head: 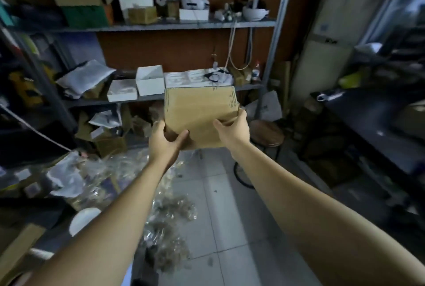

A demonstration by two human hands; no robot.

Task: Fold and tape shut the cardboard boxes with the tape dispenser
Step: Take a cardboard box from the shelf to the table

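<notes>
In a cluttered storeroom, two white boxes, a flat white box [122, 93] and a taller white box [149, 83], sit side by side on the middle level of a metal shelf [115, 101] at left. A person's left hand [167, 140] clasps the lower left corner of one brown cardboard box [200, 110], thumb on the near face and fingers curled beneath. The right hand [232, 129] grips the right edge with fingers spread, so the box is held tilted in the air before the shelf, with one round stool [266, 133] and one dark table [368, 120] to the right.
</notes>
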